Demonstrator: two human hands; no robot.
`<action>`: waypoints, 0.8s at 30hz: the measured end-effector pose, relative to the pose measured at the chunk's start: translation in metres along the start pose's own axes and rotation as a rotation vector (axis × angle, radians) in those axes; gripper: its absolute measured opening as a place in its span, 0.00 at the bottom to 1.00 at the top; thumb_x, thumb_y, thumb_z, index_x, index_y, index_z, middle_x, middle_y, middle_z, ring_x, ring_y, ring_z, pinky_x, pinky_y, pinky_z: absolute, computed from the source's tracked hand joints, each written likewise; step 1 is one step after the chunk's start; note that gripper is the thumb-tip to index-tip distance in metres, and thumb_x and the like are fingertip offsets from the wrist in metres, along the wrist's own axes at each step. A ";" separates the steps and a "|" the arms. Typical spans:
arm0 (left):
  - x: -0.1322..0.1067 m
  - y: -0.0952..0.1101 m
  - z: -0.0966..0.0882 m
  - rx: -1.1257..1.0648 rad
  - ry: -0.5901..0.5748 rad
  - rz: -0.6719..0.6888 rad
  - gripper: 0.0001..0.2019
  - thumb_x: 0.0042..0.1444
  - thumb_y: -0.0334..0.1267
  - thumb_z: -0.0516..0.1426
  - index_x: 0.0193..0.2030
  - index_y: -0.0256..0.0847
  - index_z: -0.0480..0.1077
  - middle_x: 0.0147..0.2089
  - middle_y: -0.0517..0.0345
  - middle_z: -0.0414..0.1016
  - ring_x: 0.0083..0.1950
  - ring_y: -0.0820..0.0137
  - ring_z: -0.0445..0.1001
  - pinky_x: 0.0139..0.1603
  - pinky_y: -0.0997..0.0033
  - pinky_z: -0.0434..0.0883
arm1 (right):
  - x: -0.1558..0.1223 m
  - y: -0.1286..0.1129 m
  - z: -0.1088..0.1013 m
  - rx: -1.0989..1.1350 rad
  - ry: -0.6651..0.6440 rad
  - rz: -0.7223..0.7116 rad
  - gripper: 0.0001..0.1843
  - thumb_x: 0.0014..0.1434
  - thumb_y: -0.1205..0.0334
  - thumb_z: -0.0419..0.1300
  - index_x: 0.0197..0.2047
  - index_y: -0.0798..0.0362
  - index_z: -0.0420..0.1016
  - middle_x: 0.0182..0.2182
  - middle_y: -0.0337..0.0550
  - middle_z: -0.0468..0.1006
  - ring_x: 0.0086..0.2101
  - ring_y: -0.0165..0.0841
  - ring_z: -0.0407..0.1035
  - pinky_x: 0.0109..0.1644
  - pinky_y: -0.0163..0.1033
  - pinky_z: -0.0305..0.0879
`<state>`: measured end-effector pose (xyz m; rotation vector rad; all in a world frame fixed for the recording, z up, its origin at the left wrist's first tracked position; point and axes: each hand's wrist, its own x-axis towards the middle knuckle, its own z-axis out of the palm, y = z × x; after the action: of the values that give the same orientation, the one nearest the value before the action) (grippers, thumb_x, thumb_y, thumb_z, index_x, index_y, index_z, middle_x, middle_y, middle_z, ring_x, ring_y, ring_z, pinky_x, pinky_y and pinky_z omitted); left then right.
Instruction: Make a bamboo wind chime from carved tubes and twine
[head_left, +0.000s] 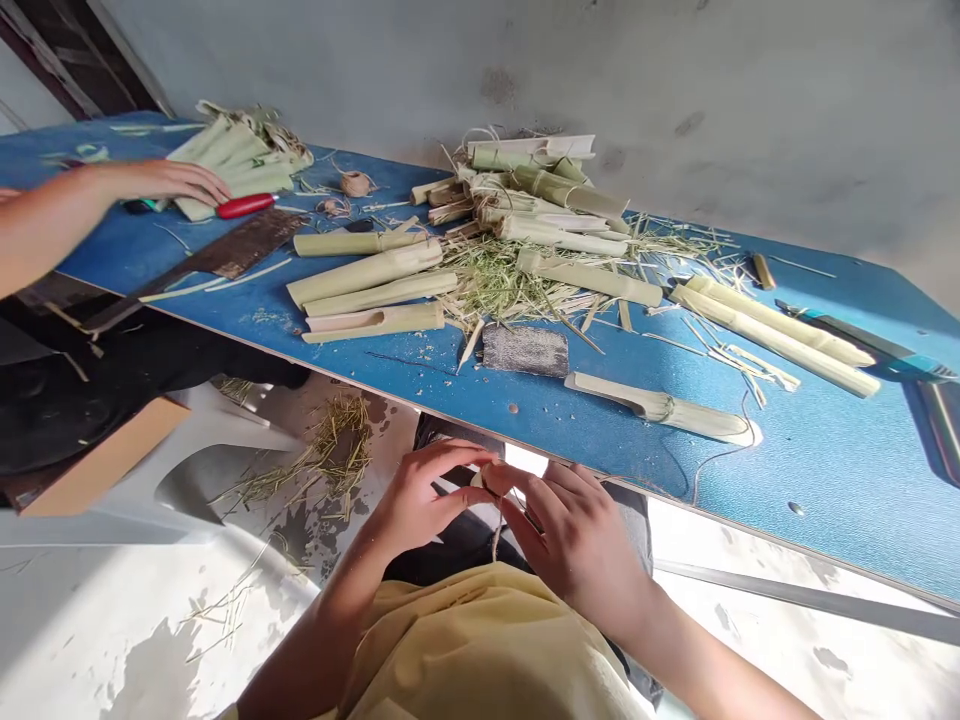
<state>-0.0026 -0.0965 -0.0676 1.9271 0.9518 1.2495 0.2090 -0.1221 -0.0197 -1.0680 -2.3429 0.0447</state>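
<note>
Over my lap, just in front of the table edge, my left hand point(435, 495) and my right hand point(566, 520) meet at the fingertips. Both are closed in a pinch. A small pale piece point(477, 480) shows between the fingers of my left hand, mostly covered. Thin brown string point(496, 535) hangs from beneath my right fingertips. On the table nearest to my hands lies a split bamboo piece point(664, 405) with a thin cord point(697, 470) trailing off its right end. A grey worn block point(525, 350) sits left of it.
Bamboo pieces point(367, 275) and shavings point(495, 285) crowd the blue table point(825, 480). At left, another person's hand point(165, 180) rests by a red handle point(246, 205). A cleaver point(251, 243) lies at the edge. A blue cutter point(862, 335) lies at right. Scraps point(341, 445) litter the floor.
</note>
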 end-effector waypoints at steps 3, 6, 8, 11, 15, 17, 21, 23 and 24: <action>-0.005 -0.003 -0.001 -0.067 0.036 -0.100 0.11 0.58 0.42 0.71 0.46 0.43 0.82 0.44 0.48 0.86 0.45 0.60 0.85 0.49 0.63 0.83 | -0.001 0.000 0.002 0.006 0.007 0.022 0.10 0.73 0.64 0.58 0.55 0.57 0.73 0.31 0.41 0.78 0.31 0.34 0.66 0.39 0.41 0.55; -0.008 -0.007 -0.010 -0.155 -0.056 -0.149 0.11 0.60 0.41 0.69 0.48 0.43 0.82 0.47 0.46 0.86 0.48 0.59 0.85 0.50 0.63 0.82 | -0.004 0.000 0.004 0.033 -0.006 0.030 0.12 0.73 0.61 0.60 0.56 0.57 0.73 0.33 0.42 0.78 0.32 0.34 0.67 0.40 0.41 0.56; -0.007 -0.009 -0.016 -0.209 -0.148 -0.161 0.10 0.65 0.39 0.64 0.51 0.43 0.82 0.49 0.45 0.86 0.49 0.59 0.86 0.49 0.63 0.83 | -0.006 0.001 0.005 0.057 -0.015 0.022 0.12 0.73 0.62 0.60 0.57 0.55 0.73 0.33 0.41 0.79 0.32 0.34 0.68 0.39 0.41 0.57; -0.003 -0.007 -0.021 -0.172 -0.155 -0.181 0.07 0.67 0.35 0.61 0.44 0.42 0.83 0.43 0.48 0.86 0.42 0.63 0.86 0.41 0.69 0.82 | -0.008 0.001 0.006 0.056 -0.007 0.006 0.13 0.73 0.63 0.59 0.58 0.55 0.73 0.32 0.40 0.78 0.32 0.35 0.67 0.39 0.40 0.56; 0.001 0.006 -0.017 0.044 -0.069 -0.108 0.05 0.65 0.30 0.60 0.41 0.42 0.78 0.38 0.54 0.84 0.38 0.68 0.83 0.38 0.74 0.79 | -0.007 0.002 0.008 0.033 -0.006 -0.026 0.14 0.73 0.64 0.59 0.59 0.58 0.73 0.32 0.40 0.79 0.32 0.35 0.65 0.39 0.41 0.55; 0.000 0.011 -0.012 0.119 -0.037 -0.067 0.06 0.65 0.28 0.59 0.43 0.42 0.76 0.39 0.55 0.83 0.37 0.70 0.82 0.37 0.76 0.78 | -0.006 0.003 0.008 0.010 -0.002 -0.043 0.15 0.73 0.64 0.59 0.60 0.58 0.73 0.32 0.40 0.79 0.32 0.35 0.64 0.39 0.42 0.54; -0.007 0.014 0.001 0.016 0.026 -0.178 0.03 0.68 0.32 0.57 0.45 0.41 0.72 0.41 0.55 0.79 0.36 0.72 0.80 0.33 0.79 0.76 | -0.005 0.006 0.008 -0.030 0.025 -0.070 0.14 0.73 0.64 0.60 0.59 0.59 0.74 0.31 0.39 0.79 0.32 0.35 0.63 0.39 0.42 0.53; -0.010 0.014 0.006 -0.140 0.069 -0.285 0.05 0.72 0.37 0.55 0.45 0.41 0.71 0.40 0.56 0.77 0.34 0.74 0.78 0.33 0.79 0.76 | -0.005 0.006 0.008 -0.045 0.039 -0.085 0.14 0.73 0.64 0.61 0.59 0.58 0.74 0.28 0.38 0.77 0.31 0.35 0.61 0.38 0.42 0.52; -0.011 0.014 0.008 -0.210 0.087 -0.330 0.07 0.73 0.39 0.55 0.44 0.40 0.71 0.39 0.57 0.76 0.33 0.74 0.78 0.32 0.79 0.76 | -0.005 0.006 0.008 -0.054 0.047 -0.093 0.14 0.73 0.64 0.61 0.59 0.59 0.75 0.27 0.37 0.76 0.30 0.34 0.60 0.37 0.42 0.51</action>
<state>0.0051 -0.1143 -0.0643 1.4950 1.0854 1.1923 0.2111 -0.1200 -0.0304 -0.9739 -2.3604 -0.0784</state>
